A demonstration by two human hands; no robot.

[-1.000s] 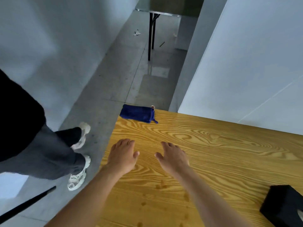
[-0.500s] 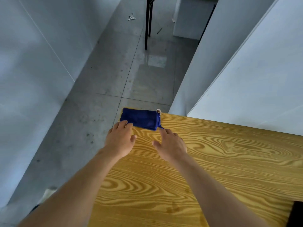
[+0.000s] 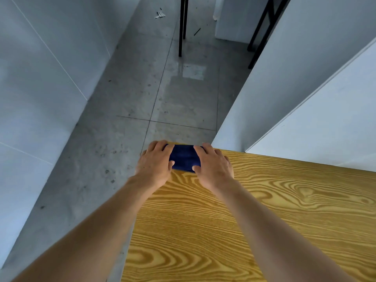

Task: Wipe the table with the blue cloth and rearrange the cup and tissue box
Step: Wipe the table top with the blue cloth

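A folded dark blue cloth (image 3: 184, 157) lies at the far left corner of the wooden table (image 3: 254, 216). My left hand (image 3: 155, 162) rests on its left end, fingers over the top and thumb at the near edge. On the cloth's right end lies my right hand (image 3: 213, 164), placed the same way. Both hands cover the cloth's ends, so only its middle shows. Neither the cup nor the tissue box is in view.
White wall panels (image 3: 317, 110) stand along the table's far right side. Beyond the corner the grey tiled floor (image 3: 154, 98) drops away. Black legs of another table (image 3: 183, 25) stand further back, with small debris on the floor.
Both hands have moved forward across the table and come down on the two ends of the blue cloth. The view has shifted, so the black tissue box and the other person left the frame.
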